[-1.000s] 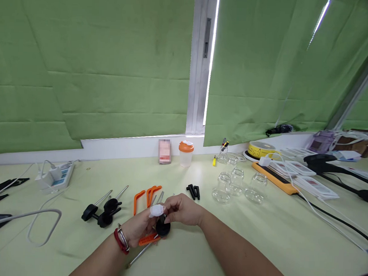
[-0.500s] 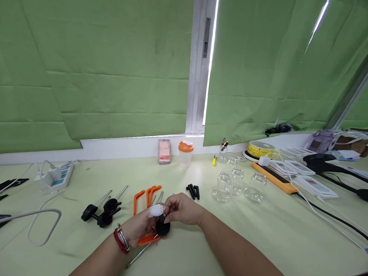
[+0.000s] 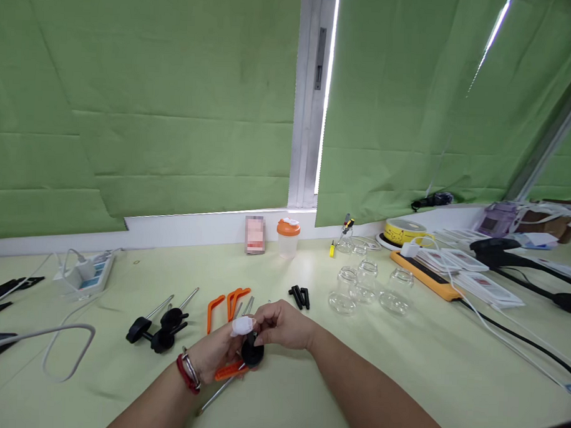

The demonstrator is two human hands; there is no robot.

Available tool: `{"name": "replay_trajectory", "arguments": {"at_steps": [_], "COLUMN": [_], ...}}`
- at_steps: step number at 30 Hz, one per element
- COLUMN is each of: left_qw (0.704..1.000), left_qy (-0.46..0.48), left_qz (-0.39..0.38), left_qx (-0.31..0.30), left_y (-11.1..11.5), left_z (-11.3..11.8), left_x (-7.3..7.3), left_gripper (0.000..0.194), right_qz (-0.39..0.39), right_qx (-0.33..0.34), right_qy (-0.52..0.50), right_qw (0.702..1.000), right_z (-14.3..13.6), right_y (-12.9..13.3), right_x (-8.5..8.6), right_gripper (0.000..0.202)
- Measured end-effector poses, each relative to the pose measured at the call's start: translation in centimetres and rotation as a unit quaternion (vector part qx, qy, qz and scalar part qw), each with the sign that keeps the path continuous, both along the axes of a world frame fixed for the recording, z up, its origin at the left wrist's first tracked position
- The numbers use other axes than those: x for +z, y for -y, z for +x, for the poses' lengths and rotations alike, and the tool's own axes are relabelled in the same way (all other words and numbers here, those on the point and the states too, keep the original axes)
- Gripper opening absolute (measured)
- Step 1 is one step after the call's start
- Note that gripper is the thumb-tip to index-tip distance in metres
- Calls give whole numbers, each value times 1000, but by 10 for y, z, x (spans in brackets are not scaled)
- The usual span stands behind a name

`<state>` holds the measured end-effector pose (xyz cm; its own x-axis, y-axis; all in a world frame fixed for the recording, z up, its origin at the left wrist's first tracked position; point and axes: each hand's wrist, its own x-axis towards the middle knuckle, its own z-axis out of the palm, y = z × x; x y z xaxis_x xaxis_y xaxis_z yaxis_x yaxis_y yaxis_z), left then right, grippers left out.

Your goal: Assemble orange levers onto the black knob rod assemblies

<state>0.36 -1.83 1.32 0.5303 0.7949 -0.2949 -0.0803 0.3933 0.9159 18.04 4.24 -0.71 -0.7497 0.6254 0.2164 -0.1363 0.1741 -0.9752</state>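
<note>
Just above the tabletop, my left hand (image 3: 217, 352) is closed round a black round lid (image 3: 251, 355) with a long metal rod (image 3: 220, 393) slanting down from it toward me. An orange handle (image 3: 229, 370) shows below the same fingers. A white wrap covers one digit of this hand. My right hand (image 3: 281, 326) has thumb and fingers pinched at the black stem on top of the lid; any small part between the fingertips is hidden. Behind the hands lie loose orange handles (image 3: 235, 303) and thin metal rods (image 3: 248, 306), partly covered by my fingers.
Several black lids with rods (image 3: 162, 328) lie to the left. Short black tubes (image 3: 300, 297) are right of centre, with upturned glass jars (image 3: 346, 294) beyond. An orange-lidded cup (image 3: 288, 239) stands at the back. Power strips (image 3: 98, 273) and cables flank both sides.
Almost nothing differs. My right fingers have shifted very slightly at the black stem, and the lid has tilted a touch in my left hand.
</note>
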Motion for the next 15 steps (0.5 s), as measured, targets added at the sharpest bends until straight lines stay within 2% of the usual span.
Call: {"name": "replay_trajectory", "arguments": {"at_steps": [9,15], "left_qw": [1000,1000], "left_qy": [12,7], "left_qz": [-12,-19], "left_qx": [1,8], "left_y": [1,0], "left_z": [1,0], "left_x": [3,1], "left_gripper": [28,29], "right_qz": [-59,-59], "right_qx": [1,-6], "right_qy": [6,17], "right_qw": [998,998], "right_z": [-1,0], "right_y": [3,2], "right_x": [5,1], "right_gripper": [30,32]}}
